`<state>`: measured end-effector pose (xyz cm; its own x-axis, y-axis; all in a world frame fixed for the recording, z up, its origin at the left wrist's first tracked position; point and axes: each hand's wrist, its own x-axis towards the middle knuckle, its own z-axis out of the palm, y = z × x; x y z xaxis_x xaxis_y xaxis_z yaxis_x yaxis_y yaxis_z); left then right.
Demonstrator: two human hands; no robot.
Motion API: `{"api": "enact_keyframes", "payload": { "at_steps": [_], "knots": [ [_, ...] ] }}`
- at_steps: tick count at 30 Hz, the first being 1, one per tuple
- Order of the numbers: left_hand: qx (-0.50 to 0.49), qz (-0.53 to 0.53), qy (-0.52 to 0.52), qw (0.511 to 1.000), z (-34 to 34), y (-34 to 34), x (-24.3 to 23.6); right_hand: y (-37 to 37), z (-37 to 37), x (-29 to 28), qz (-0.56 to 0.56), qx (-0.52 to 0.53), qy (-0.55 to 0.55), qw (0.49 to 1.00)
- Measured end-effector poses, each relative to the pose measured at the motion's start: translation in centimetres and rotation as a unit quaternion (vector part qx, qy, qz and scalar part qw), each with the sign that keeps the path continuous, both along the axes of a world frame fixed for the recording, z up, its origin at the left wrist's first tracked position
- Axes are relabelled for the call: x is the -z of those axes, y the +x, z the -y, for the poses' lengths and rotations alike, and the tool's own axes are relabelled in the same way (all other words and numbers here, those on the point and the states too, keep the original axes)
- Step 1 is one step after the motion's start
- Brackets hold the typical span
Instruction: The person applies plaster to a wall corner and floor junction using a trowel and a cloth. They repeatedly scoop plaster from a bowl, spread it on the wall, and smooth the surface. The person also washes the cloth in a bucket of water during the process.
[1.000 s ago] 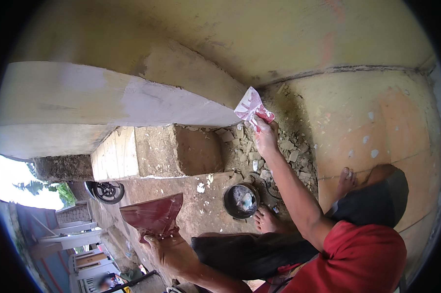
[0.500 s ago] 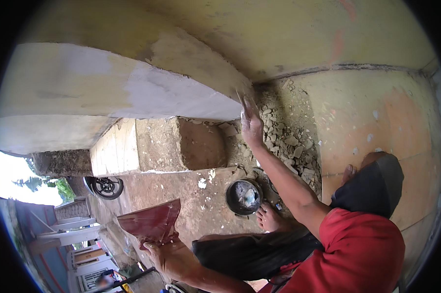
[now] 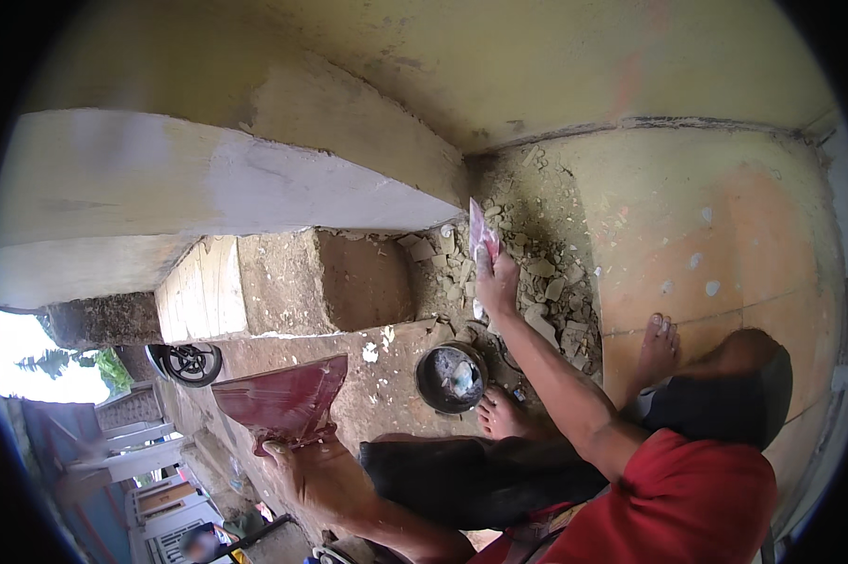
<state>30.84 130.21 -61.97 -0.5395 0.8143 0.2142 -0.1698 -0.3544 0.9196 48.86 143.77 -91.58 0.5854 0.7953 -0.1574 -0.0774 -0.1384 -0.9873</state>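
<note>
Left hand (image 3: 297,467) grips a broad dark-red trapezoidal blade (image 3: 287,399) by its narrow end; right hand (image 3: 497,280) grasps a small pale-smeared red scraper (image 3: 482,227) near the whitish plastered wall (image 3: 292,188). Both appear light, probably slippery; hold at narrow ends.

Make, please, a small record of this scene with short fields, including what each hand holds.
Left hand: grips a wide dark-red scraper
Right hand: grips a smaller white-smeared scraper, seen nearly edge-on; contact with the wall cannot be told
Container: round dark bucket beside a bare foot, whitish material inside
Debris: broken rubble near the wall
Background: motorcycle wheel, picture's left
</note>
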Motion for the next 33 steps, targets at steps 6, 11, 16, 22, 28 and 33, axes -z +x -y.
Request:
{"api": "enact_keyframes", "payload": {
  "at_steps": [6, 11, 16, 22, 28, 33],
  "knots": [
    [0.011, 0.035, 0.013, 0.999, 0.4, 0.1, -0.3, 7.2, -10.0, -0.9, 0.108, -0.082, -0.123, 0.983],
    [0.025, 0.06, 0.034, 0.997, 1.3, -0.1, -0.7, 7.5, -10.6, -6.3, -0.047, -0.104, -0.104, 0.988],
    [0.019, 0.1, 0.045, 0.994, 1.0, -0.1, -0.7, 7.9, -9.4, -13.0, -0.098, -0.141, -0.061, 0.983],
    [0.034, 0.111, 0.056, 0.992, 1.2, 0.2, -1.4, 7.8, -9.5, -15.8, -0.003, -0.166, -0.022, 0.986],
    [0.0, 0.119, 0.054, 0.991, 2.1, -1.3, -0.8, 8.5, -5.7, -16.1, -0.056, -0.07, 0.144, 0.986],
    [-0.018, 0.115, 0.051, 0.992, 2.0, -0.7, -1.4, 2.2, -5.2, -9.5, 0.176, 0.026, 0.151, 0.972]
  ]
}}
